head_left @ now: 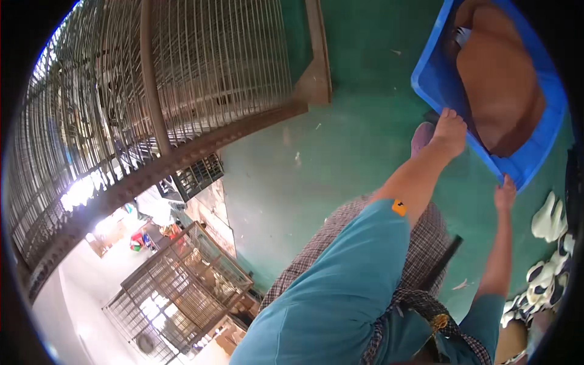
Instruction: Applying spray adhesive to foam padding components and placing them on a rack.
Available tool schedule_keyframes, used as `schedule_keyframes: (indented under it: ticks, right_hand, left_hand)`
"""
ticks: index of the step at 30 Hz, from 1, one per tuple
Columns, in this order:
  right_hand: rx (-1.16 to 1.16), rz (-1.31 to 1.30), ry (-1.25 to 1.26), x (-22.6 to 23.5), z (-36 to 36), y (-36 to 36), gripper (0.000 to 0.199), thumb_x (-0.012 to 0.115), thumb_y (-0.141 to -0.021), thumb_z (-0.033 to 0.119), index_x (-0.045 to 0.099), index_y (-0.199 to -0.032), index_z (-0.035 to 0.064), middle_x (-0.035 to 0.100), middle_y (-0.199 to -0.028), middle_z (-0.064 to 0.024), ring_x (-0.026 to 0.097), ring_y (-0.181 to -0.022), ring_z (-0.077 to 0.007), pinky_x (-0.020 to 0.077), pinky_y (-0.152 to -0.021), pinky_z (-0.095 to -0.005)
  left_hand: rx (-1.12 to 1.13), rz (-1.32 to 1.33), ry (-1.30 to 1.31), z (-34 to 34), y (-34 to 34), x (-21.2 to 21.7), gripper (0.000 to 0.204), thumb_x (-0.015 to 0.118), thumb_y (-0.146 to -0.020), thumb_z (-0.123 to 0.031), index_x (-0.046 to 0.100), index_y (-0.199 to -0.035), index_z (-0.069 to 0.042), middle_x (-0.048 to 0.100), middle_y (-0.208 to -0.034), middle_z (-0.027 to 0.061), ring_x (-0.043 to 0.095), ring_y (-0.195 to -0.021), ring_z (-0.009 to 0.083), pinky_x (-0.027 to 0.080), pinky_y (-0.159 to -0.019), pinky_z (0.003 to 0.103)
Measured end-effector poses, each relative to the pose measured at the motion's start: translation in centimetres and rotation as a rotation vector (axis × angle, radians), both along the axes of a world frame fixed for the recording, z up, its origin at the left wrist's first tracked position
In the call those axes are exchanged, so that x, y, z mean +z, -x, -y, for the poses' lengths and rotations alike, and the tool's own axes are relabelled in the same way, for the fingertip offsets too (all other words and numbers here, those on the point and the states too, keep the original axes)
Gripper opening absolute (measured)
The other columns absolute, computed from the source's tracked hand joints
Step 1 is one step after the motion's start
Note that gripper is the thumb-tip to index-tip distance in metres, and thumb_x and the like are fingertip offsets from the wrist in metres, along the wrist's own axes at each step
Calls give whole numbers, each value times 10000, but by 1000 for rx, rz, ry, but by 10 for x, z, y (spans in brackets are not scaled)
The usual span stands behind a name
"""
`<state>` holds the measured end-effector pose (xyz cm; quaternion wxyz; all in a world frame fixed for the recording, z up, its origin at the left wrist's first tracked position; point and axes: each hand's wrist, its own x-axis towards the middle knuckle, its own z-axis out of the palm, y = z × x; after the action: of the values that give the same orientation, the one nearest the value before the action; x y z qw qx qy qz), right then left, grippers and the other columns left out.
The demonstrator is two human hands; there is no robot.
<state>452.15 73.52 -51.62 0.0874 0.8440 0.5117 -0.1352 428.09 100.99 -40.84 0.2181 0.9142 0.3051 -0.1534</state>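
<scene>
A blue bin (552,97) containing brown material (496,79) sits at upper right against the green floor (353,140), its near edge gripped in the curled left hand (450,132) and right hand (505,193), well apart from the barred metal frame (213,61).

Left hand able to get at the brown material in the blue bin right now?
Probably yes: the left hand is right at the rim of the open blue bin, and nothing visible covers the brown material.

The left arm (409,182) and right arm (499,255) stretch forward, left grip (450,134) and right grip (505,193) curled closed.
</scene>
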Motion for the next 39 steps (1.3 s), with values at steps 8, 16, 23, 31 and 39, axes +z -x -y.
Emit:
schedule_keyframes:
  ticks: [8, 16, 23, 31, 39]
  right_hand:
    - [-227, -60, 13, 35, 78, 223, 410, 557, -687, 69, 513, -1095, 47, 562, -1012, -147, 517, -933, -333, 404, -827, -443]
    - [-322, -2, -100, 46, 159, 424, 328, 529, -695, 72, 528, -1021, 35, 561, -932, -148, 520, -892, -333, 409, -786, -444]
    - [-428, -9, -99, 56, 217, 586, 344, 517, -670, 54, 523, -1013, 46, 549, -957, -142, 507, -893, -328, 391, -800, -430]
    - [-667, -46, -61, 72, 234, 794, 336, 517, -654, 29, 522, -989, 51, 546, -936, -130, 503, -905, -323, 390, -805, -422]
    - [-778, 14, -151, 73, 262, 1019, 278, 521, -640, 20, 551, -914, 50, 559, -877, -130, 518, -891, -304, 395, -784, -403]
  left_hand:
    - [-65, 45, -1, 99, 169, -12, 309, 511, -693, -158, 600, -983, -99, 575, -1013, 66, 464, -1040, 247, 286, -952, 379]
    - [-148, 128, 10, 161, 325, -12, 345, 532, -655, -119, 598, -993, -100, 579, -997, 79, 466, -1043, 252, 290, -950, 361]
    - [-291, -15, -22, 211, 448, -5, 404, 519, -655, -88, 584, -1054, -96, 572, -1056, 71, 459, -1059, 249, 286, -956, 356]
    - [-413, 96, 32, 228, 622, -10, 412, 512, -651, -78, 582, -1057, -94, 567, -1073, 73, 456, -1065, 249, 287, -953, 366]
    - [-490, 128, 108, 250, 803, -7, 317, 540, -687, -96, 594, -998, -73, 576, -1055, 76, 452, -1072, 252, 243, -999, 386]
